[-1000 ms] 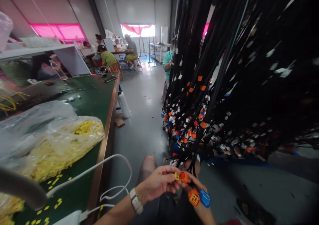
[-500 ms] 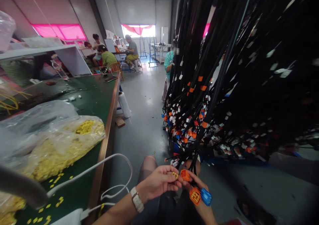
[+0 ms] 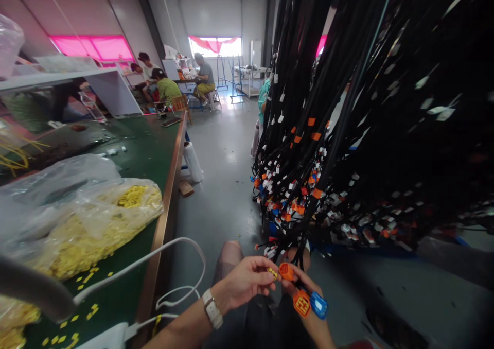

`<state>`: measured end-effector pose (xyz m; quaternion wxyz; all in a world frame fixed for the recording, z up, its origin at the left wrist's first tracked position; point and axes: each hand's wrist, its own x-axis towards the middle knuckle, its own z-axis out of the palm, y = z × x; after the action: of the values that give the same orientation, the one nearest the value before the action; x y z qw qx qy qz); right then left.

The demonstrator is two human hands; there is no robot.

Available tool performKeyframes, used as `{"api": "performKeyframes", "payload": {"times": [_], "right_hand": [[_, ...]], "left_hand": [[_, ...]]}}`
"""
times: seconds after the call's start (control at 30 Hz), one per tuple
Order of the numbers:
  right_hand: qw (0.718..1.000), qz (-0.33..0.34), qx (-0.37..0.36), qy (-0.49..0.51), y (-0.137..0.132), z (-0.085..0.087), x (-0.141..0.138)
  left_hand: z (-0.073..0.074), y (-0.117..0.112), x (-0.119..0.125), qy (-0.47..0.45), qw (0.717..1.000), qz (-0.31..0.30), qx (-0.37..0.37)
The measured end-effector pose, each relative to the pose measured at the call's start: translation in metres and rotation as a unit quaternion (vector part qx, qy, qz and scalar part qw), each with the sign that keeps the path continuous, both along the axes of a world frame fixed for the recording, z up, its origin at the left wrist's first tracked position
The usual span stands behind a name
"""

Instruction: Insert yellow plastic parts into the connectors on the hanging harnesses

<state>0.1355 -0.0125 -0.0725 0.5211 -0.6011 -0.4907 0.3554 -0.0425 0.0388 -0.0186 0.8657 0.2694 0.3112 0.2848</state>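
My left hand (image 3: 245, 282), with a watch on the wrist, pinches a small yellow clip (image 3: 272, 273) at its fingertips. Right beside the clip, my right hand (image 3: 303, 290) grips an orange connector (image 3: 286, 271) on the end of a black cable. A second orange connector (image 3: 301, 303) and a blue connector (image 3: 318, 305) rest against the same hand lower down. The cable rises into a big hanging bundle of black wire harnesses (image 3: 347, 112) with orange and white tags.
A green-topped table (image 3: 146, 153) runs along my left, carrying clear bags of yellow clips (image 3: 96, 220), loose clips and a white cord (image 3: 170, 256). Several people sit at tables at the back (image 3: 165, 86). A white roll (image 3: 192, 162) stands on the grey floor.
The yellow clip was against the orange connector a second ago; now my left hand holds it slightly apart to the left. The view has barely shifted.
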Motion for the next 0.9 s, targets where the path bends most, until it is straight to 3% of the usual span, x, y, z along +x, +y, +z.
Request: {"api": "performKeyframes", "payload": {"times": [0.37,0.63,0.9], "right_hand": [[1.000,0.009,-0.013,0.015,-0.003,-0.003,0.003],[1.000,0.004,-0.013,0.003,-0.002,0.000,0.003],[1.000,0.008,-0.013,0.014,-0.003,-0.011,0.005]], "left_hand": [[0.000,0.000,-0.002,-0.049,0.999,-0.019,-0.008],[0.001,0.000,0.000,-0.022,1.000,0.002,-0.013],[0.004,0.002,0.000,-0.035,0.999,0.009,-0.026]]}}
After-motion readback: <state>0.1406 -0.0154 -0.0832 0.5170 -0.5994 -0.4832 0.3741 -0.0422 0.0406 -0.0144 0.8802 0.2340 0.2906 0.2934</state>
